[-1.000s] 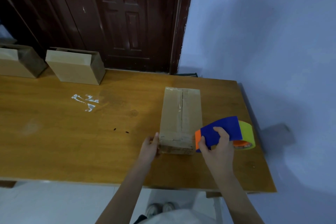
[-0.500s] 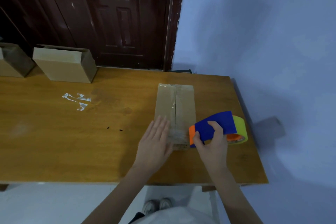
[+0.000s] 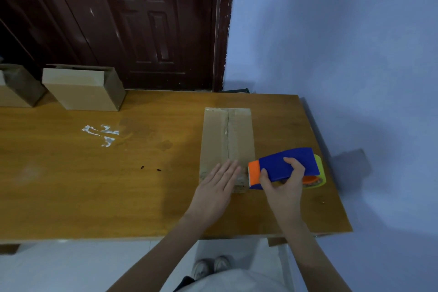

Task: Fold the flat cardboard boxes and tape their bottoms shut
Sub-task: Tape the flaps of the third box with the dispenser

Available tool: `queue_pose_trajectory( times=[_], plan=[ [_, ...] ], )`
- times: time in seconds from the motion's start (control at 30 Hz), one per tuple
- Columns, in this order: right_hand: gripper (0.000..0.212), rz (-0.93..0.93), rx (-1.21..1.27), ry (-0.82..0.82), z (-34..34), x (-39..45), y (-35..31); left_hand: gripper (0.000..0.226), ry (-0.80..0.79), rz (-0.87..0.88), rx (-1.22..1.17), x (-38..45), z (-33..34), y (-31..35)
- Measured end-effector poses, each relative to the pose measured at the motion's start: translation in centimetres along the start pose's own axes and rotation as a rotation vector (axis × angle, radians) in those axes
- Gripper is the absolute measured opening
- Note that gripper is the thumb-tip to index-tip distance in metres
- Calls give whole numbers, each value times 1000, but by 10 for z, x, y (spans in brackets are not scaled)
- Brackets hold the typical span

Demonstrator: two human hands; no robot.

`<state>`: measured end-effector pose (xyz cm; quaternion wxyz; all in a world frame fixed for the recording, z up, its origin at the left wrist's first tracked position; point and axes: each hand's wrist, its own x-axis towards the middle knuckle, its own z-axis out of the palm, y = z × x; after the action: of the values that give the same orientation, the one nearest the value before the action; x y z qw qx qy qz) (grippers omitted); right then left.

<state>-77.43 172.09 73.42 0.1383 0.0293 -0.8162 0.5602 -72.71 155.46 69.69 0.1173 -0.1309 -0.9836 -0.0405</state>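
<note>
Cardboard box [image 3: 227, 140] lying bottom-up near the right end of a wooden table [image 3: 94, 185], clear tape run along its centre seam from far edge to near edge. Left hand [image 3: 216, 188] laid flat, fingers straight and together, pressing the near end of the box where the tape turns over the edge. Right hand [image 3: 283, 186] wrapped around a blue and orange tape dispenser [image 3: 284, 166], thumb and fingers curled on its body, toothed orange end just beside the box's near right corner. Yellow-green roll visible at the dispenser's back. Whether the tape is already cut from the strip: cannot tell, the join hidden behind the fingers and blurred.

Likely step, judging from the layout: smoothing down the tape tail. Risks from here: a tail left loose on the near face, peeling if pressed too lightly; a wrinkle or air pocket if rubbed unevenly; the strip dragged off the seam if still attached and the dispenser pulled sideways; fingertips close to the cutter teeth. Light, hollow box apt to slide on the smooth tabletop or cave at the seam under a hard push.

Two more folded boxes [image 3: 83, 89] standing at the table's far left, before a dark door [image 3: 142, 23]. White scraps [image 3: 102, 134] stuck to the tabletop.
</note>
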Motion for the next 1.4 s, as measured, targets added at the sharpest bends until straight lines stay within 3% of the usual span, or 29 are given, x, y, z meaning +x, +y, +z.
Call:
queue_pose_trajectory(
  times=[0.1,0.4,0.57,0.67,0.9,1.07,1.23,1.4],
  plan=[
    [57,47,62,-4,0,0,1,72,-103,-44,6,4,-4,3],
    [61,125,215,63,-1,2,11,64,-150,10,133,17,-3,17],
    [57,239,351,182,-3,4,15,57,-18,20,44,17,7,17],
    [56,263,371,197,-5,8,12,71,-54,19,-5,17,3,17],
    [59,219,337,140,-15,20,10,80,-62,4,8,18,3,17],
    [57,219,292,294,-47,30,16,83,-56,10,4,19,3,15],
    [61,97,135,69,-56,38,17,75,-10,8,-27,26,5,17],
    [62,114,43,-29,-45,33,27,90,-23,1,-9,24,10,18]
  ],
)
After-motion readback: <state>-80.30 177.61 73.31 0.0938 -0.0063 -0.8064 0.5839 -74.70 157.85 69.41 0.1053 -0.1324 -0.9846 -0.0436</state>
